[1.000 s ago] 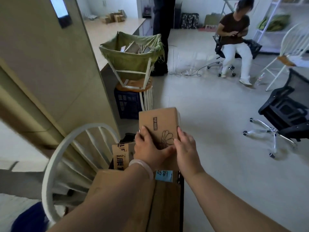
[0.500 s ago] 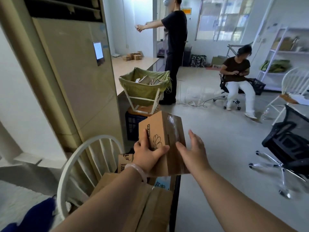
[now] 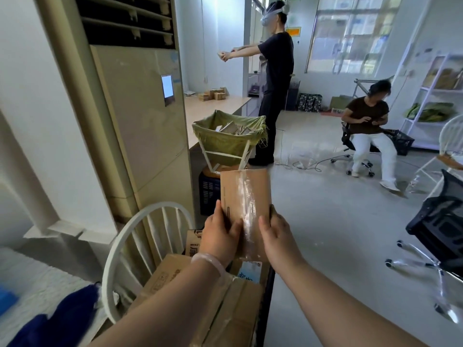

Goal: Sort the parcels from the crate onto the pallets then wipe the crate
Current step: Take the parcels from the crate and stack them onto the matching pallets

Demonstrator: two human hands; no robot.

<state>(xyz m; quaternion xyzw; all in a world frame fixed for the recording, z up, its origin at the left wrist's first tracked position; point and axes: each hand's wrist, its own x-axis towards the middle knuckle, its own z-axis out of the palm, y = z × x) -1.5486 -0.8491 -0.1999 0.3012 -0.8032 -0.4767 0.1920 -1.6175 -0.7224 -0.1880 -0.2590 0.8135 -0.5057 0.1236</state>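
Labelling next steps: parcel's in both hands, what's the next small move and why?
Probably carry the cardboard parcel clear of the cardboard boxes below it. Left hand and right hand each grip its near end, so the hold looks secure; no pallet is in view.

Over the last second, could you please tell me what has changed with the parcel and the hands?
The parcel was raised and turned, so its taped face now shows instead of the printed one. The right hand, open beside it half a second ago, grips its right edge again. The left hand kept its hold, and the cartons below stayed put.
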